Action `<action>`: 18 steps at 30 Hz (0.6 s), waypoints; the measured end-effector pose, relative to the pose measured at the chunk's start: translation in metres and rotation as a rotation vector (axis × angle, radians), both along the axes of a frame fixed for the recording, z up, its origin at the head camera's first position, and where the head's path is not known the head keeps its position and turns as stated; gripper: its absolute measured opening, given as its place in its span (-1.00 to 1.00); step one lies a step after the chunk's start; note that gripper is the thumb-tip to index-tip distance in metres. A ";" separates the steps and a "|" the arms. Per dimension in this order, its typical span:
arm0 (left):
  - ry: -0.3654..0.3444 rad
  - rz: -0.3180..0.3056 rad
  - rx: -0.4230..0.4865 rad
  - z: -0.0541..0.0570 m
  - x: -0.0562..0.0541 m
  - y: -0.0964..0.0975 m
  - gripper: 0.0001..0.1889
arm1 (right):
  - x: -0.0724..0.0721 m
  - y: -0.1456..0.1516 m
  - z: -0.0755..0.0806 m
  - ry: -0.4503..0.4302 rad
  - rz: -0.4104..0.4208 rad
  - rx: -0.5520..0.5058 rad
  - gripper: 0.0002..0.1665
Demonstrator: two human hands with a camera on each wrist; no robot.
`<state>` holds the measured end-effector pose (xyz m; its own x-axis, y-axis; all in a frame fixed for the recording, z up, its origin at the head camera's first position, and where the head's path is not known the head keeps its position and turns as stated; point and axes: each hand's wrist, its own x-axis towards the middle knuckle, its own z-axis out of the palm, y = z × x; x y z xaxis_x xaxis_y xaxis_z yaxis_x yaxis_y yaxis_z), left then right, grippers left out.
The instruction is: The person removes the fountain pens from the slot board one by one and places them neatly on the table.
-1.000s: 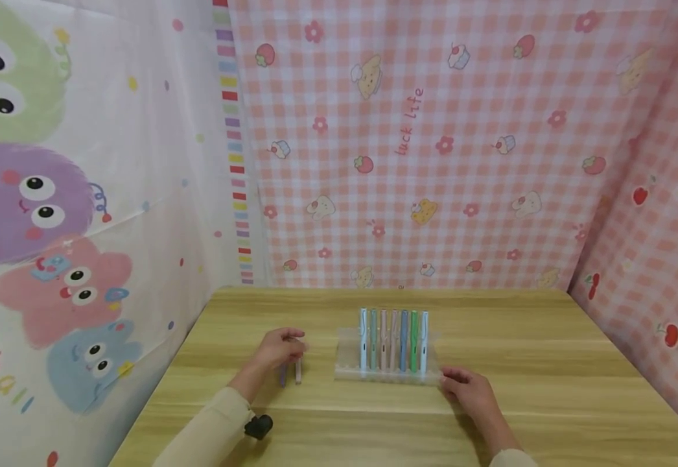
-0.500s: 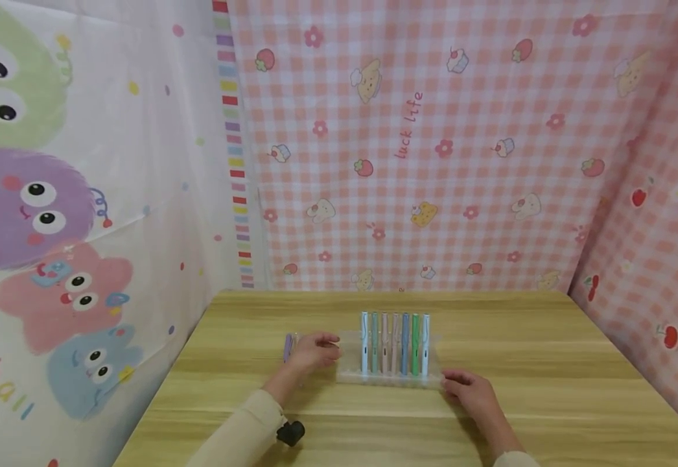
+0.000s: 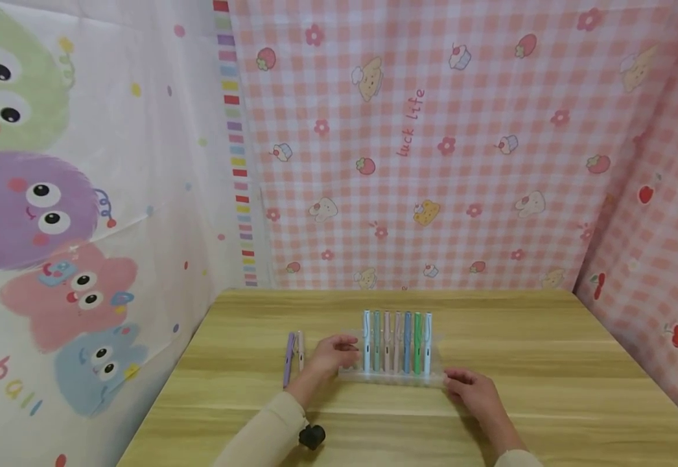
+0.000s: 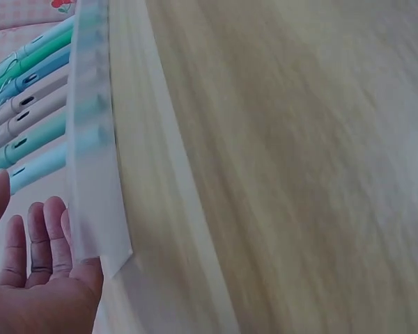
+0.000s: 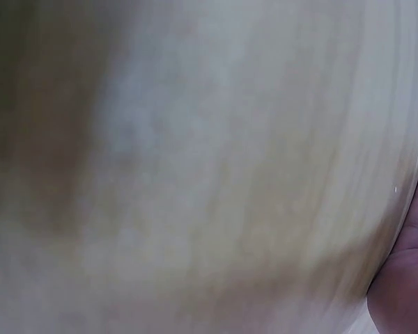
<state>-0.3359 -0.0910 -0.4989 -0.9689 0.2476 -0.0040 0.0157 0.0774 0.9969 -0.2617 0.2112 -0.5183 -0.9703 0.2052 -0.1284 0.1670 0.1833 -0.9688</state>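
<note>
A clear plastic pen rack (image 3: 394, 379) holds a row of several pens in pale blue, teal, pinkish, blue and green. My left hand (image 3: 333, 355) is at the rack's left end, fingers fairly straight with nothing gripped. In the left wrist view, the fingers (image 4: 40, 243) reach up beside the rack's frosted front strip (image 4: 94, 188), just below a pale blue pen (image 4: 42, 170). My right hand (image 3: 474, 389) pinches the rack's right corner between thumb and fingers. Only part of that hand (image 5: 407, 271) shows at the edge of the right wrist view.
A purple pen (image 3: 288, 360) and a pinkish-beige pen (image 3: 301, 347) lie on the wooden table (image 3: 374, 431), left of my left hand. A black wrist-worn device (image 3: 312, 437) sits at the left cuff. Patterned cloths (image 3: 432, 181) hang behind and along both sides.
My left hand has moved right from over the two loose pens to the rack's left end, leaving those pens uncovered. The right hand stays at the rack's right corner.
</note>
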 end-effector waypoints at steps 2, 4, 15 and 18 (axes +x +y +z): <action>0.010 -0.005 0.004 -0.002 -0.001 0.004 -0.63 | 0.000 0.001 0.000 0.000 -0.005 -0.006 -0.67; 0.008 -0.003 -0.004 -0.003 -0.001 0.008 -0.63 | 0.000 0.001 0.000 0.002 -0.006 -0.003 -0.67; -0.062 0.036 0.012 -0.003 -0.004 0.018 -0.64 | -0.002 -0.001 0.000 0.029 0.006 -0.010 -0.67; -0.059 0.032 0.019 -0.003 -0.005 0.019 -0.66 | -0.002 -0.001 -0.001 0.030 0.005 -0.007 -0.68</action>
<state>-0.3407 -0.0721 -0.5017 -0.9745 0.2170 -0.0567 -0.0450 0.0584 0.9973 -0.2633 0.2105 -0.5190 -0.9747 0.1999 -0.1004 0.1367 0.1770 -0.9747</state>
